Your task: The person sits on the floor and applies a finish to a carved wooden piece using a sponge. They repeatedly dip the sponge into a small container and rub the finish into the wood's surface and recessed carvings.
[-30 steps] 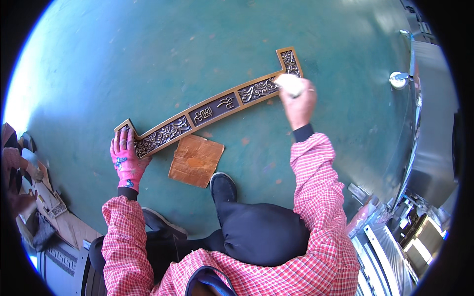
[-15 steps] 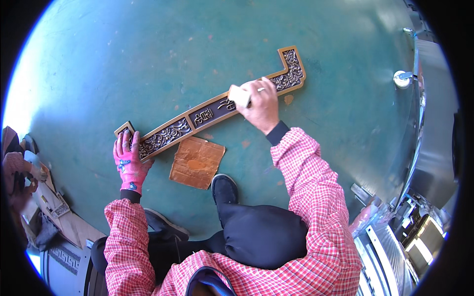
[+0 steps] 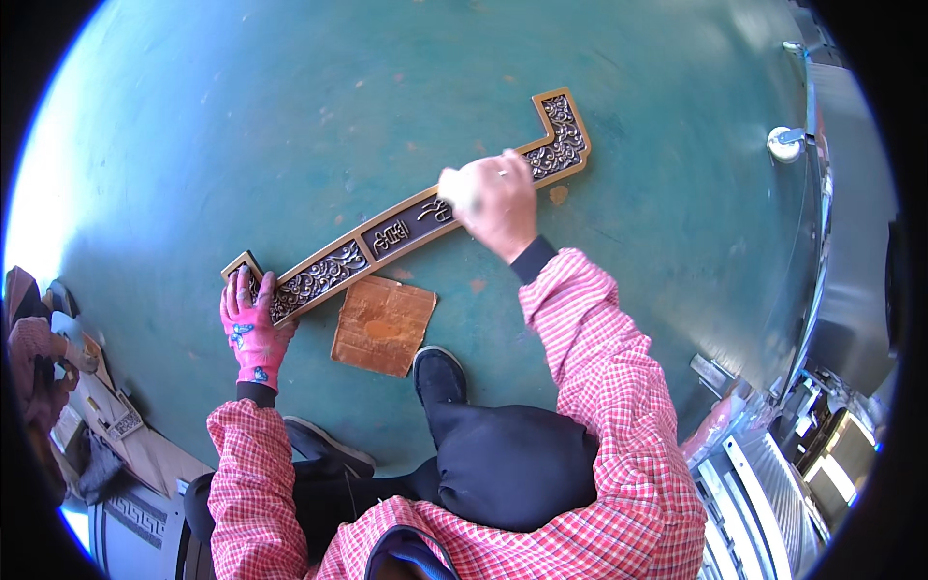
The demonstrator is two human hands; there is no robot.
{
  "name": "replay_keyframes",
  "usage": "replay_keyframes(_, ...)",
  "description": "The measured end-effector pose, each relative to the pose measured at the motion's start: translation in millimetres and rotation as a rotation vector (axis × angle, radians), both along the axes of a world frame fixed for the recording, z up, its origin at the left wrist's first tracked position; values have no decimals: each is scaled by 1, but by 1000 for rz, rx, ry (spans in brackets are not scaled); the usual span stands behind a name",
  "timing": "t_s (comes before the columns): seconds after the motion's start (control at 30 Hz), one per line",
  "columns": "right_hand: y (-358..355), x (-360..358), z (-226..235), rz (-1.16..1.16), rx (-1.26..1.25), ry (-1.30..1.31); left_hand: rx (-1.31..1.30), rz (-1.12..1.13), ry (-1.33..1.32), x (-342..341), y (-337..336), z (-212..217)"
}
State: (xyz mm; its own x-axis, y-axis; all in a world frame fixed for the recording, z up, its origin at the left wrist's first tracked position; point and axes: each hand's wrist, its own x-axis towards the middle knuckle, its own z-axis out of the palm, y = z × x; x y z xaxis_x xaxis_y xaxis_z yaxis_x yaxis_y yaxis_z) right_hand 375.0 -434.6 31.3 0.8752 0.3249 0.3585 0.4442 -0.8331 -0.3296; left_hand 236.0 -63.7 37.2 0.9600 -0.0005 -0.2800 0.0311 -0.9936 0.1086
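A long, dark ornamental bar with a gold rim, scrollwork and raised characters lies slantwise on the green floor. Its two ends bend upward, away from me. My left hand, in a pink glove with butterfly prints, grips the bar's left end, fingers curled over it. My bare right hand is over the right half of the bar, closed on a white block-like pad pressed to or just above the surface. Motion blurs the pad, and the hand hides part of the bar. A ring shows on one finger.
A brown cardboard square lies below the bar, close to my dark shoe. On the right, a white caster wheel sits beside a metal panel. Metal parts crowd the lower right; cloths and patterned panels lie lower left.
My right hand and the white pad have shifted slightly left, blurred by motion. The whole view has also moved a little. My left hand keeps its hold on the bar's left end.
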Motion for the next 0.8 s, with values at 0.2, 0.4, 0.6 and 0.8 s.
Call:
replay_keyframes(0.2,-133,48,7,-649,-148,30,3,0,-7,1,-1,1)
replay_keyframes(0.4,-89,10,-1,-126,4,131,28,-16,0,-1,1,-1)
replay_keyframes(0.6,-144,25,10,-592,-63,13,32,-13,11,0,0,2)
replay_keyframes(0.8,-84,-1,8,-51,-77,94,24,-33,23,2,-2,7)
